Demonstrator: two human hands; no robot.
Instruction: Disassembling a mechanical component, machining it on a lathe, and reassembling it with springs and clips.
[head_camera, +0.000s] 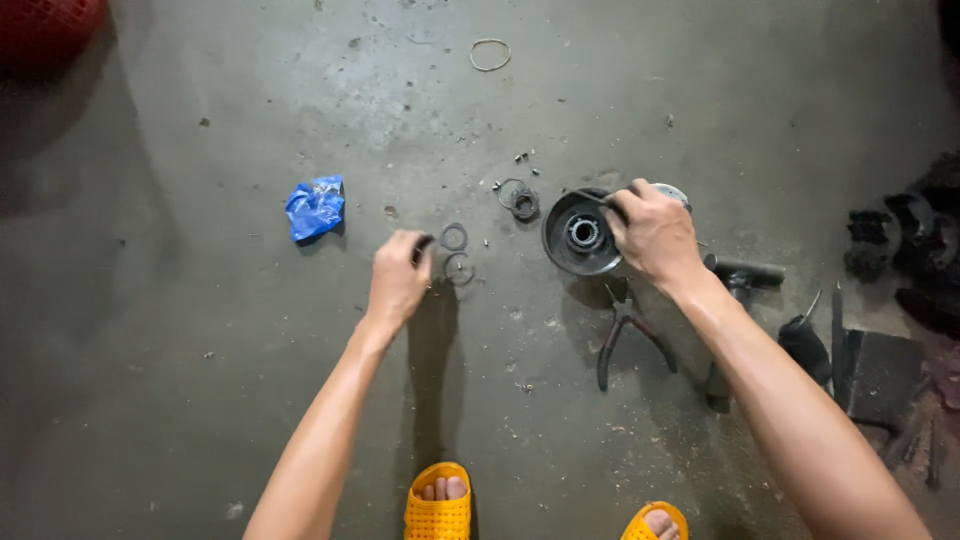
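My right hand (652, 233) grips the rim of a round dark metal hub (580, 233) with a bearing in its centre, standing on the concrete floor. My left hand (398, 277) is lower left of it, fingers pinched on a small dark part next to two thin metal rings (455, 252) lying on the floor. A further small dark ring part (521, 200) lies just left of the hub. What exactly the left fingers pinch is too small to tell.
Pliers (625, 338) lie below the hub. A crumpled blue bag (316, 207) lies to the left, a wire ring (490, 54) at the top. Dark tools and parts (880, 300) crowd the right side. My feet in yellow sandals (438, 510) show at the bottom.
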